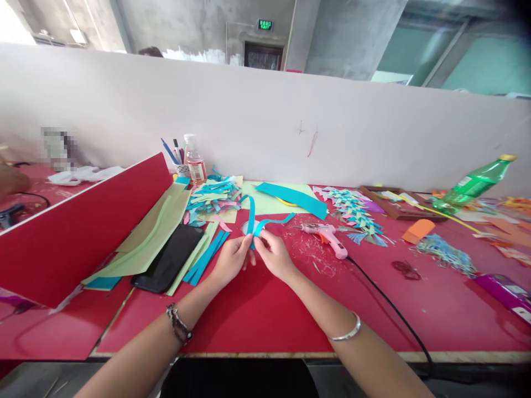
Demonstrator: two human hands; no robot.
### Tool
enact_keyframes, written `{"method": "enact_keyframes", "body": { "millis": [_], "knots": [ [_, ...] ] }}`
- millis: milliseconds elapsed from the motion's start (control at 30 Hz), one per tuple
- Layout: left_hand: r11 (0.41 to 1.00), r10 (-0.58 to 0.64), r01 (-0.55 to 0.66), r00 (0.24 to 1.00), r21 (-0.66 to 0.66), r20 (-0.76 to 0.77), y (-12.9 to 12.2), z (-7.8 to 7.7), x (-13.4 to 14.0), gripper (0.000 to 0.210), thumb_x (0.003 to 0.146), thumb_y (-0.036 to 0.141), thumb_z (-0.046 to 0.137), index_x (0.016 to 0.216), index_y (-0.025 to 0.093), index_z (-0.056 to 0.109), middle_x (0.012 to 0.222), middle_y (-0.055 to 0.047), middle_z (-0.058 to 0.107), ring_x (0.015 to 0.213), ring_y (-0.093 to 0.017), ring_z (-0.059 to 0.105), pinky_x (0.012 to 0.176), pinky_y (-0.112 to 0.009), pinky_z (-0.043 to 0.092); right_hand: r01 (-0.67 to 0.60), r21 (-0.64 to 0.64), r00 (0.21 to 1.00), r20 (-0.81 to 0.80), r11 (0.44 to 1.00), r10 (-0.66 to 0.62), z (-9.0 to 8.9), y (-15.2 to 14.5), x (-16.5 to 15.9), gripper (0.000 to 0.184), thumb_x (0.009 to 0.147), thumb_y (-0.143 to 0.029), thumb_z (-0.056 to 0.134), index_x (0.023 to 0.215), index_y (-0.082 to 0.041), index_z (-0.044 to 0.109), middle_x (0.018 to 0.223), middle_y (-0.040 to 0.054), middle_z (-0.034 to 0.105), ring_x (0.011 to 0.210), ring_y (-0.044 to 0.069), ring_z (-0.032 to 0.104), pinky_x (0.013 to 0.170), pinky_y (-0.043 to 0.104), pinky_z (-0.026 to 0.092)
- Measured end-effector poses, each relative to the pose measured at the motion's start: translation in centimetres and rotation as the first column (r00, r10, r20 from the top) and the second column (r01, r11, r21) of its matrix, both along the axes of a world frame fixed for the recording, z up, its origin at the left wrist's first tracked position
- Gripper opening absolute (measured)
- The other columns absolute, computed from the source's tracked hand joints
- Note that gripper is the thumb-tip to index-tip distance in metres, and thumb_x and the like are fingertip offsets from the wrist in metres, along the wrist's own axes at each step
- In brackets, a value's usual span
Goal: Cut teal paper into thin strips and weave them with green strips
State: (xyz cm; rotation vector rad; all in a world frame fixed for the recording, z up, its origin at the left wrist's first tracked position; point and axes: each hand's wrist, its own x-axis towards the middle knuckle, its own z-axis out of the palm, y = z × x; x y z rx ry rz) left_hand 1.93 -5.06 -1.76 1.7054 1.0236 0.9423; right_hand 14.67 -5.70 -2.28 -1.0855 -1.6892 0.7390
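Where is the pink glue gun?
The pink glue gun lies on the red table, just right of the right hand, near the woven paper strips.

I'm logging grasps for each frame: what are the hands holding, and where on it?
Both hands, left hand and right hand, pinch teal paper strips where they meet, at their lower ends.

Teal paper strips (265,221) in hands, red counter (257,315), pink glue gun (327,235) with black cord (390,309), black phone (170,257), pale green sheets (153,232), green bottle (477,185), white partition (290,132).
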Motion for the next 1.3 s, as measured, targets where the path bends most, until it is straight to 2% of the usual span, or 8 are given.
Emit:
{"method": "enact_keyframes", "body": {
  "millis": [200,433,867,1000,1067,1167,1233,1300],
  "knots": [
    [0.988,0.019,0.000,0.993,0.157,-0.116,0.0,0.1,-0.2,0.044,0.084,0.040,0.031,0.054,0.014,0.051,0.046,0.001,0.053,0.041,-0.007,0.046,0.048,-0.018,0.035,0.003,-0.006,0.999,-0.041,1.000,-0.003,-0.1,0.0,0.0,0.025,0.081,-0.034,0.036,0.060,-0.021,0.036,0.050,-0.0039,0.037,0.045,0.010,0.036,0.044,0.022,0.027],
    [0.978,0.064,-0.038,0.990,0.204,-0.122,-0.2,-0.1,-0.3,0.045,0.085,0.037,0.030,0.050,0.015,0.048,0.046,0.000,0.052,0.045,-0.009,0.048,0.051,-0.019,0.034,0.039,0.033,0.998,0.057,0.999,-0.041,-0.1,0.1,0.0,0.029,0.083,-0.035,0.035,0.058,-0.020,0.037,0.049,-0.0027,0.041,0.044,0.011,0.039,0.045,0.023,0.026],
    [0.978,0.163,-0.164,0.986,0.125,0.024,-0.6,0.2,0.0,0.044,0.085,0.040,0.028,0.051,0.016,0.044,0.040,0.004,0.043,0.039,-0.008,0.042,0.046,-0.019,0.033,0.030,-0.092,0.997,-0.067,0.995,-0.036,0.2,-0.3,-0.8,0.031,0.084,-0.037,0.034,0.058,-0.021,0.033,0.048,-0.0037,0.037,0.042,0.010,0.036,0.043,0.023,0.027],
    [0.969,0.229,-0.237,0.968,0.072,0.107,-0.1,0.2,-0.4,0.043,0.085,0.042,0.027,0.055,0.016,0.045,0.040,0.005,0.040,0.038,-0.008,0.038,0.045,-0.019,0.031,0.016,-0.151,0.987,-0.154,0.988,-0.039,1.3,-0.4,-0.3,0.032,0.084,-0.040,0.033,0.058,-0.021,0.028,0.047,-0.0058,0.030,0.040,0.008,0.031,0.042,0.022,0.028],
    [0.978,0.193,-0.199,0.978,0.064,0.081,0.0,0.2,-0.5,0.044,0.085,0.043,0.028,0.055,0.016,0.046,0.040,0.005,0.040,0.038,-0.008,0.037,0.044,-0.019,0.030,-0.041,-0.142,0.997,-0.067,0.989,0.032,2.4,-0.6,0.3,0.030,0.084,-0.037,0.032,0.059,-0.021,0.031,0.047,-0.0050,0.036,0.042,0.009,0.037,0.043,0.022,0.029],
    [0.987,0.136,-0.137,0.990,0.080,0.022,-0.1,0.0,-0.4,0.045,0.084,0.043,0.029,0.056,0.015,0.049,0.041,0.004,0.041,0.039,-0.008,0.039,0.044,-0.020,0.031,-0.019,0.020,0.957,0.289,1.000,0.013,4.9,-0.8,2.3,0.025,0.082,-0.029,0.037,0.059,-0.020,0.036,0.052,-0.0026,0.044,0.048,0.010,0.041,0.047,0.023,0.028],
    [0.986,0.127,-0.124,0.992,0.115,-0.025,-0.2,-0.1,-0.5,0.044,0.084,0.042,0.030,0.057,0.015,0.051,0.042,0.004,0.042,0.040,-0.008,0.040,0.045,-0.020,0.031,0.063,0.266,0.842,0.503,0.962,-0.194,7.1,-0.6,4.4,0.024,0.079,-0.024,0.039,0.056,-0.020,0.036,0.055,-0.0016,0.042,0.050,0.011,0.038,0.049,0.024,0.026],
    [0.980,0.124,-0.109,0.989,0.165,-0.083,-0.2,-0.1,-0.6,0.041,0.084,0.040,0.031,0.058,0.015,0.051,0.042,0.004,0.043,0.041,-0.009,0.042,0.046,-0.020,0.031,0.155,0.417,0.753,0.537,0.895,-0.381,9.3,0.0,6.9,0.023,0.078,-0.022,0.039,0.056,-0.020,0.035,0.057,-0.0013,0.041,0.052,0.011,0.038,0.052,0.024,0.027]
  ]
}}
